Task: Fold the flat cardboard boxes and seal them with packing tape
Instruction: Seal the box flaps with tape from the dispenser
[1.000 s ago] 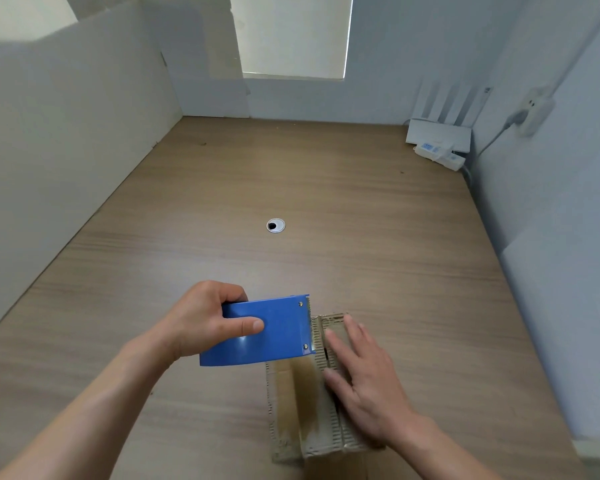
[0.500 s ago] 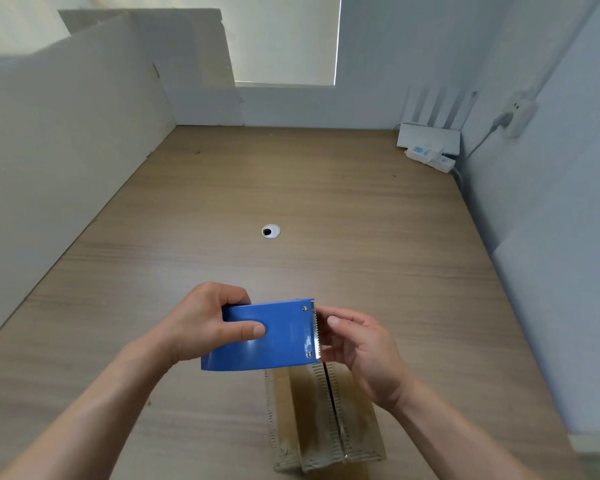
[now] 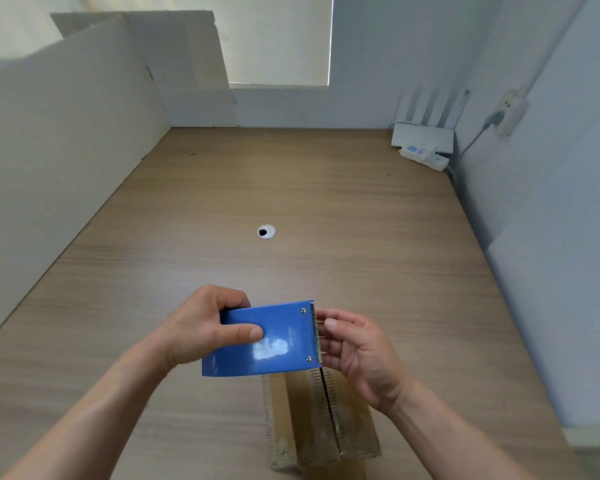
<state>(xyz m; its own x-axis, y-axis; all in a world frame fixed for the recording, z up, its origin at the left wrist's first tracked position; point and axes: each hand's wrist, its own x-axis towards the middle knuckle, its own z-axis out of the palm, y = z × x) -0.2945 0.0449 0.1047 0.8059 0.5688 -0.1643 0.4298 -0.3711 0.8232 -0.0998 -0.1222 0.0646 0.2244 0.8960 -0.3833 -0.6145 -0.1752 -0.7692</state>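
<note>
Right hand (image 3: 359,353) newly at serrated dispenser (image 3: 278,363)

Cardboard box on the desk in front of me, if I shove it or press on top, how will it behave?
The cardboard box looks small and probably light, so a shove would likely slide it across the smooth wooden desk. A dark gap shows between its top flaps, so they may give under pressure.

Tape dispenser (image 3: 264,337) above box (image 3: 312,417), box on table (image 3: 291,188).

Single head view, forward-down over desk (image 3: 326,188), hands close below
</note>
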